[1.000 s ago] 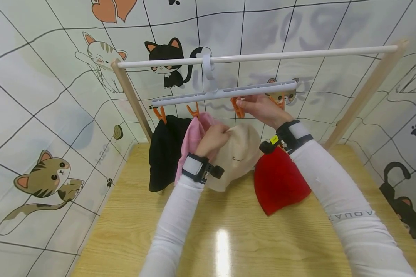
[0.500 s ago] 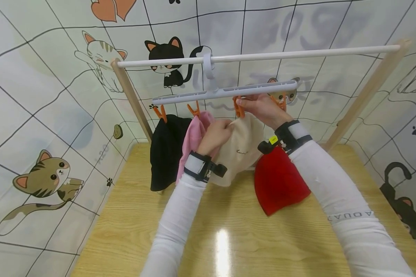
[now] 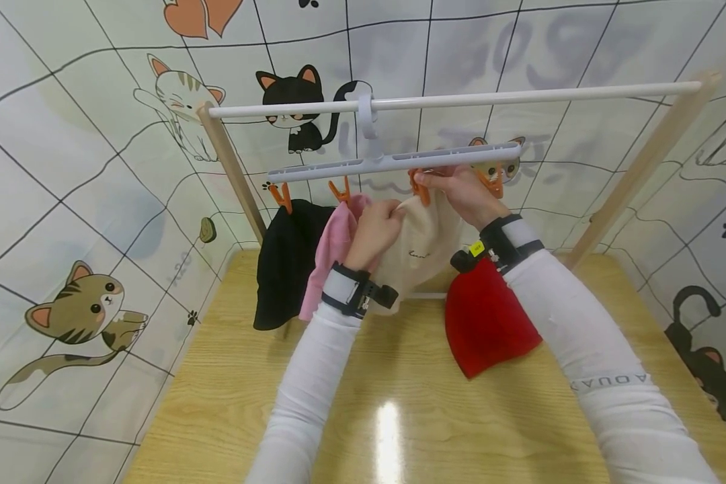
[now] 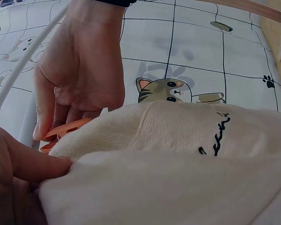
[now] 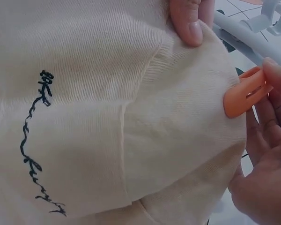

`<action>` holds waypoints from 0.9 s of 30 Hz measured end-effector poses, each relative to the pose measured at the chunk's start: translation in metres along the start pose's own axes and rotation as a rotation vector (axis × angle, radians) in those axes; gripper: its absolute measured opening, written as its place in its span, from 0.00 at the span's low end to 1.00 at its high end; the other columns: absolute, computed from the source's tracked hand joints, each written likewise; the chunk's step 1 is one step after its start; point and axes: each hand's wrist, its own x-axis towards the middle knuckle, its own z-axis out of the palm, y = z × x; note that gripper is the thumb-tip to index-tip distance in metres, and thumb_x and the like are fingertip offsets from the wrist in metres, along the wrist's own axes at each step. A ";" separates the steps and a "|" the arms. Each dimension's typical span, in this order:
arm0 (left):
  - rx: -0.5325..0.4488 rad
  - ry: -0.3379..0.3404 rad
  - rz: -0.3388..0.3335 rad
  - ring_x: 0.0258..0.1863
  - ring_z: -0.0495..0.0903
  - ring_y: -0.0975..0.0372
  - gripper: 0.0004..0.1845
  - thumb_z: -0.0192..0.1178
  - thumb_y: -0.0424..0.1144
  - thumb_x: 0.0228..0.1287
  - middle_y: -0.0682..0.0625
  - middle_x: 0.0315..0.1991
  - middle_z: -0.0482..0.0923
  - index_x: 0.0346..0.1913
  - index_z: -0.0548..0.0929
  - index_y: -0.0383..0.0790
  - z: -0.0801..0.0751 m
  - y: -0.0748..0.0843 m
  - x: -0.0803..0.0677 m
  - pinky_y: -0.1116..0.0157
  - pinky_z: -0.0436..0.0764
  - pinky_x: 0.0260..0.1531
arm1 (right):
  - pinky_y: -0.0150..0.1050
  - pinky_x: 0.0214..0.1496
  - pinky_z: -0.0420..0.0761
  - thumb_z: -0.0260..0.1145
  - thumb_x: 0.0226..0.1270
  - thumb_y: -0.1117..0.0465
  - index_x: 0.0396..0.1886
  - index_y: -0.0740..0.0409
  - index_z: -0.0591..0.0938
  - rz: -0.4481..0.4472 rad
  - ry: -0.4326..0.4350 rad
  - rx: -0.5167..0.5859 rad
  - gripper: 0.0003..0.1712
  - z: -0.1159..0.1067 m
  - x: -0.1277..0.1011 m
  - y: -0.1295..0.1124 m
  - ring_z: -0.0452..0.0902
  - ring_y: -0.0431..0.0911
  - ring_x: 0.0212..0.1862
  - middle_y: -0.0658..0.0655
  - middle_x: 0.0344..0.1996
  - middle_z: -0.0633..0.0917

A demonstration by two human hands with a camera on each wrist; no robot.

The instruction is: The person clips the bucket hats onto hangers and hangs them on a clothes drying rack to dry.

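Wood table [image 3: 448, 417] is backed by a printed wall [image 3: 157, 202]. White rail [image 3: 520, 97] is carried above it by 2 wood posts [image 3: 232, 171]; pale hanger [image 3: 393, 161] is hooked on the rail, bar tilted slightly up at right. Cream hat [image 3: 423, 235] is held just under the bar, right of its middle. Black hat [image 3: 284, 269] and pink hat [image 3: 325, 269] are hung at left; red hat [image 3: 490, 319] is seen lower right, support can't be told. Cream hat's top edge is pinched by the left hand [image 3: 376, 232], thumb over the cloth, other fingers mostly hidden. Right hand [image 3: 468, 191] is angled in from the right, just under the bar; working clip [image 5: 243, 96] is pinched between its thumb and fingers. Key relation: hat edge is placed below the right fingertips, left hand's pinch just left of the clip. Clip's long axis is pointed away from the bar, across the hat edge; its mouth is seen overlapping the cloth. Full clamping can't be confirmed. Clip is nearer the right hand. Spare clip [image 3: 491, 183] is hung at far right, 2 left clips [image 3: 287, 198] are occupied.
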 end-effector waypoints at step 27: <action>0.039 -0.031 -0.017 0.25 0.71 0.59 0.09 0.49 0.34 0.73 0.48 0.26 0.70 0.37 0.78 0.33 0.003 -0.005 0.003 0.68 0.67 0.24 | 0.40 0.60 0.68 0.61 0.71 0.61 0.51 0.61 0.78 0.006 0.124 -0.295 0.13 -0.056 -0.024 0.050 0.73 0.43 0.52 0.51 0.48 0.82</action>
